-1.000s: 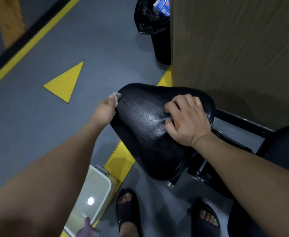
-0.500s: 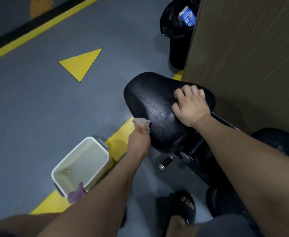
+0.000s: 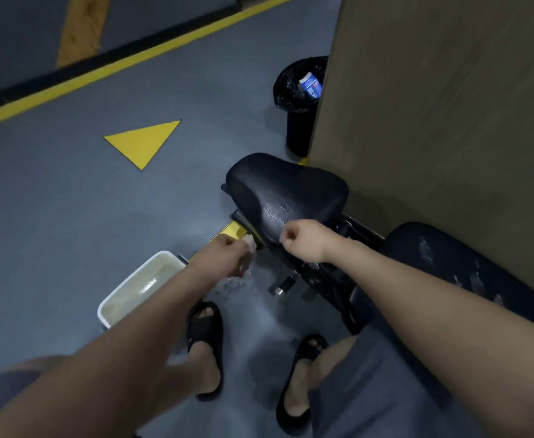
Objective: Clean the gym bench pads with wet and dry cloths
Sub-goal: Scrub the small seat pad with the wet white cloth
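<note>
My left hand (image 3: 232,252) grips a pale crumpled cloth (image 3: 250,242), mostly hidden by my fingers and blurred, just beside the near edge of the glossy black vinyl seat pad (image 3: 286,192). My right hand (image 3: 303,238) is a closed fist, holding nothing I can see, over that same edge; I cannot tell whether it touches. My right forearm cuts across the long black back pad (image 3: 449,248). The brown wall panel (image 3: 433,105) hides part of the black-bagged bin (image 3: 294,90). The writing on its blue-and-white carton (image 3: 310,84) is too small to read.
</note>
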{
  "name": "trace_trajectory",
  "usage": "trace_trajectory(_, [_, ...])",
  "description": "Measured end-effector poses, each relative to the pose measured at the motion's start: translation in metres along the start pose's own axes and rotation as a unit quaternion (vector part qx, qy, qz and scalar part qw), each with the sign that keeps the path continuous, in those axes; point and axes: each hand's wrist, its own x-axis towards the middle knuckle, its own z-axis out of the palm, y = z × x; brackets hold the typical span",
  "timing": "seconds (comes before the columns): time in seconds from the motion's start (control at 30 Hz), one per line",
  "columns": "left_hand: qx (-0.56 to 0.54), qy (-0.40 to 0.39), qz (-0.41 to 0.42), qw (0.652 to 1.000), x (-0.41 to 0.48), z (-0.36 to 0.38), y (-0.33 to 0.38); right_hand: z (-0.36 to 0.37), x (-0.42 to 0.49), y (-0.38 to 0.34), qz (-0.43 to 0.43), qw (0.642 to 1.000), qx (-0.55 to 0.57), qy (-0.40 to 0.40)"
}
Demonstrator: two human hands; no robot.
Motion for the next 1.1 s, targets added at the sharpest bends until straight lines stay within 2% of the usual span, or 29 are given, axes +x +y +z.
trace_trajectory(0.07, [-0.041,0.025,-0.013,0.999,-0.01,-0.011,0.007,0.01,-0.016,-0.012,0.002,0.998,0.06,0.015])
trace_trajectory(0.17, [-0.027,0.036,0.006,0.999,-0.02,-0.02,0.013,0.029,-0.031,-0.025,0.023,0.974,0.208,0.084])
trace_trajectory(0.27, [-0.057,-0.009,0.002,0.998,-0.015,-0.023,0.015,0.047,-0.041,-0.033,0.031,0.935,0.321,0.149])
trace_trajectory(0.47, [-0.16,-0.135,-0.048,0.977,0.01,-0.002,0.015,0.08,-0.035,-0.025,0.064,0.899,0.389,0.191])
trace_trajectory(0.53, [-0.163,-0.16,-0.069,0.971,0.021,0.004,0.015,0.088,-0.029,-0.018,0.078,0.874,0.426,0.221])
trace_trajectory(0.67, [-0.157,-0.186,-0.082,0.966,0.042,0.015,0.023,0.098,-0.016,-0.005,0.098,0.801,0.514,0.291])
trace_trajectory(0.77, [-0.056,-0.199,-0.056,0.977,0.05,0.027,0.031,0.104,-0.012,0.01,0.133,0.788,0.511,0.317])
trace_trajectory(0.87, [0.153,-0.11,0.042,0.981,0.073,0.028,0.039,0.114,-0.011,0.035,0.197,0.751,0.512,0.368])
trace_trajectory(0.93, [0.307,-0.047,0.136,0.941,0.098,0.022,0.035,0.119,-0.008,0.053,0.231,0.724,0.51,0.403])
trace_trajectory(0.97, [0.347,-0.041,0.164,0.922,0.108,0.02,0.029,0.12,-0.004,0.061,0.244,0.715,0.508,0.413])
trace_trajectory(1.1, [0.4,-0.139,0.166,0.89,0.122,0.02,0.003,0.12,0.026,0.068,0.23,0.714,0.512,0.419])
